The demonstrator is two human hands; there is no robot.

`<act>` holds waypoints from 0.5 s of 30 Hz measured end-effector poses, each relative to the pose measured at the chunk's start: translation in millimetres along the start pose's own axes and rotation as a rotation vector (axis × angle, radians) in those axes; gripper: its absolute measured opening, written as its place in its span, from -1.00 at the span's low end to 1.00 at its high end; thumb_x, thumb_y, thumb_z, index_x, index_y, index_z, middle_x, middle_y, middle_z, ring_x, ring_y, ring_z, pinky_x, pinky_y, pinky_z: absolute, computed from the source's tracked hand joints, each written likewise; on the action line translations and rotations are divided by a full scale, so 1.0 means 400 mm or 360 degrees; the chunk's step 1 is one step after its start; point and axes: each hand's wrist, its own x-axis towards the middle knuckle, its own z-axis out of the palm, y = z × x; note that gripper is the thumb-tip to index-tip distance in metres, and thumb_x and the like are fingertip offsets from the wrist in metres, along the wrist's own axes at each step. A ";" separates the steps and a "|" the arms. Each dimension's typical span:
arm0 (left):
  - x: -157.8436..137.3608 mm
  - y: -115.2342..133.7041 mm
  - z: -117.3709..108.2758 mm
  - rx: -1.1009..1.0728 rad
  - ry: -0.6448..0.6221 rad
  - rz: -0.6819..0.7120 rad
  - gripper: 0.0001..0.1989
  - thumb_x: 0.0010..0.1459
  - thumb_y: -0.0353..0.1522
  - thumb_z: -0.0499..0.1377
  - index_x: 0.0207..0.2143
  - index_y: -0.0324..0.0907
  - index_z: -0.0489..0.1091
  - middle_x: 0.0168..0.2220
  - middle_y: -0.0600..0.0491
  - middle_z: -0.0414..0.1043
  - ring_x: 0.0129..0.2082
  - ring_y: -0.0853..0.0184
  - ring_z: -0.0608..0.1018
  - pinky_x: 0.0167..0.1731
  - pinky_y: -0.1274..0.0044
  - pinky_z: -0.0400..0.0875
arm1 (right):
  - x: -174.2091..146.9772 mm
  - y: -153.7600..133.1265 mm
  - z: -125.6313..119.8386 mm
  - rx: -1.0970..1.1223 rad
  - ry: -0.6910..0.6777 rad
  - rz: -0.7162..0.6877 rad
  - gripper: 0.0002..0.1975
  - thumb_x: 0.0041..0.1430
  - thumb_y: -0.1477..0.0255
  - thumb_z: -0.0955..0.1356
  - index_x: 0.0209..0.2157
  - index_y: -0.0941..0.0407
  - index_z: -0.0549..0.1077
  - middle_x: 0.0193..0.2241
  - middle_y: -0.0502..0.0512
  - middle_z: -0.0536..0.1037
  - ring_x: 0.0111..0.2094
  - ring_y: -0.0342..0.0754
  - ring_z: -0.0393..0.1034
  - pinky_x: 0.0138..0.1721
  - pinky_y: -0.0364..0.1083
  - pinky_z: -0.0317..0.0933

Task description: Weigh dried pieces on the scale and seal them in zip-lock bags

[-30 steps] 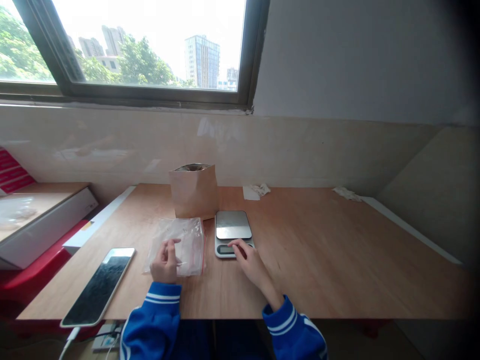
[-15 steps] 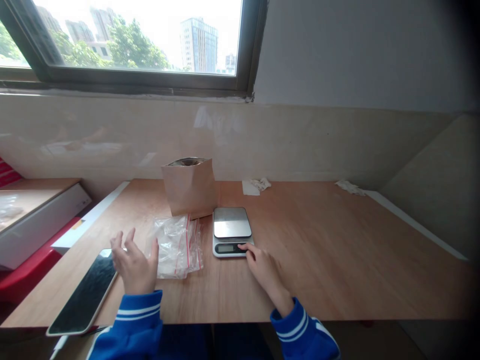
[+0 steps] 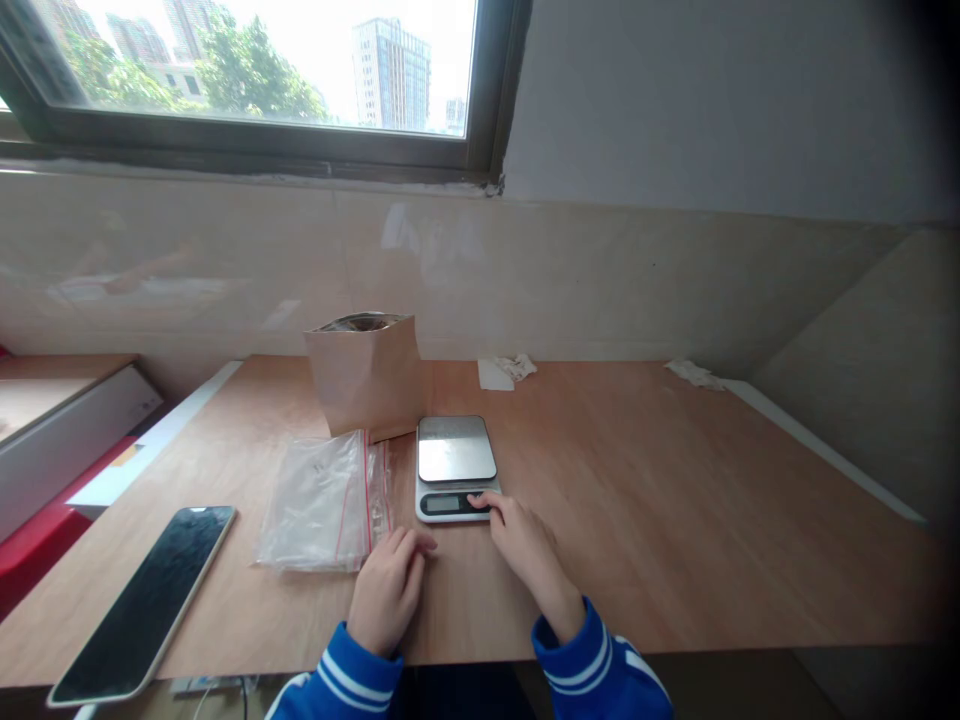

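A small kitchen scale point(image 3: 455, 464) with a steel plate sits mid-table. My right hand point(image 3: 523, 541) rests at its front right corner, one fingertip touching the button strip beside the display. My left hand point(image 3: 388, 588) lies flat on the wood, palm down and holding nothing, just right of a pile of clear zip bags point(image 3: 325, 500) with red seal lines. Behind the bags and scale stands an open brown paper bag point(image 3: 367, 376).
A dark-screened phone point(image 3: 144, 598) lies at the table's front left with a cable under the edge. Crumpled tissue and paper point(image 3: 504, 370) lie at the back, more scraps point(image 3: 694, 373) at the back right. A white box point(image 3: 71, 445) sits left; a window is above.
My left hand let go of the zip bags, lifted out to the left, then came down flat on the table right of them. My right hand stayed at the scale's buttons.
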 end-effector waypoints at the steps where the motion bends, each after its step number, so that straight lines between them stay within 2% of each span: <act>1: 0.002 -0.002 -0.001 0.0005 -0.0045 -0.0001 -0.75 0.20 -0.42 -0.07 -0.32 -0.12 0.40 -0.33 -0.01 0.43 -0.27 0.25 0.50 -0.22 0.40 0.40 | -0.003 0.000 -0.004 0.0064 -0.0021 -0.0011 -0.60 0.15 0.54 0.17 -0.15 -0.12 0.51 -0.21 0.02 0.59 -0.20 0.04 0.47 -0.31 -0.10 0.22; 3: 0.007 -0.002 -0.004 0.0010 -0.0095 -0.0011 -0.74 0.20 -0.41 -0.08 -0.34 -0.13 0.40 -0.34 -0.02 0.42 -0.27 0.24 0.49 -0.22 0.38 0.40 | -0.010 -0.004 -0.018 0.0230 -0.0115 -0.0082 -0.61 0.18 0.51 0.16 -0.10 -0.10 0.49 -0.20 0.02 0.57 -0.22 0.02 0.46 -0.31 -0.10 0.24; 6: 0.009 0.001 -0.008 -0.0007 -0.0114 -0.0016 -0.73 0.20 -0.41 -0.09 -0.33 -0.13 0.40 -0.33 -0.03 0.41 -0.27 0.24 0.49 -0.21 0.38 0.39 | -0.019 -0.012 -0.056 0.0506 -0.0256 -0.0215 -0.61 0.26 0.39 0.13 0.03 -0.06 0.40 -0.38 0.02 0.54 -0.42 -0.06 0.42 -0.41 -0.13 0.23; 8: 0.008 0.002 -0.009 -0.0025 -0.0116 -0.0015 -0.73 0.20 -0.42 -0.09 -0.33 -0.13 0.41 -0.33 -0.03 0.41 -0.26 0.24 0.49 -0.21 0.38 0.39 | -0.013 -0.005 -0.086 0.0609 -0.0221 -0.0250 -0.60 0.29 0.31 0.11 0.09 -0.01 0.34 -0.47 0.00 0.48 -0.49 -0.09 0.36 -0.44 -0.14 0.23; 9: 0.007 0.003 -0.009 -0.0035 -0.0113 -0.0014 -0.73 0.20 -0.42 -0.09 -0.33 -0.13 0.41 -0.33 -0.03 0.41 -0.26 0.24 0.49 -0.21 0.38 0.39 | -0.006 0.006 -0.098 0.0619 -0.0143 -0.0259 -0.59 0.29 0.29 0.11 0.10 0.00 0.32 -0.44 0.02 0.47 -0.46 -0.09 0.36 -0.40 -0.13 0.25; 11: 0.006 0.003 -0.008 -0.0052 -0.0104 -0.0012 -0.73 0.20 -0.42 -0.09 -0.33 -0.13 0.40 -0.32 -0.03 0.42 -0.25 0.24 0.49 -0.20 0.38 0.39 | 0.015 0.049 -0.108 0.0527 0.0092 -0.0263 -0.59 0.28 0.28 0.11 0.09 0.01 0.32 -0.26 0.09 0.47 -0.27 -0.05 0.39 -0.22 -0.08 0.28; 13: 0.006 0.004 -0.008 -0.0057 -0.0105 -0.0007 -0.73 0.21 -0.42 -0.10 -0.33 -0.13 0.39 -0.33 -0.03 0.41 -0.26 0.24 0.49 -0.21 0.39 0.40 | 0.038 0.114 -0.097 0.0296 0.0340 -0.0207 -0.59 0.26 0.32 0.10 0.08 0.03 0.32 -0.08 0.17 0.39 -0.08 0.01 0.33 -0.06 0.00 0.24; 15: 0.005 0.004 -0.007 -0.0061 -0.0120 -0.0004 -0.73 0.21 -0.42 -0.10 -0.32 -0.13 0.38 -0.32 -0.03 0.41 -0.26 0.25 0.49 -0.21 0.39 0.40 | 0.055 0.187 -0.068 -0.0032 0.0559 -0.0070 -0.58 0.23 0.38 0.12 0.08 0.13 0.30 -0.06 0.26 0.35 0.01 0.09 0.24 0.02 0.08 0.17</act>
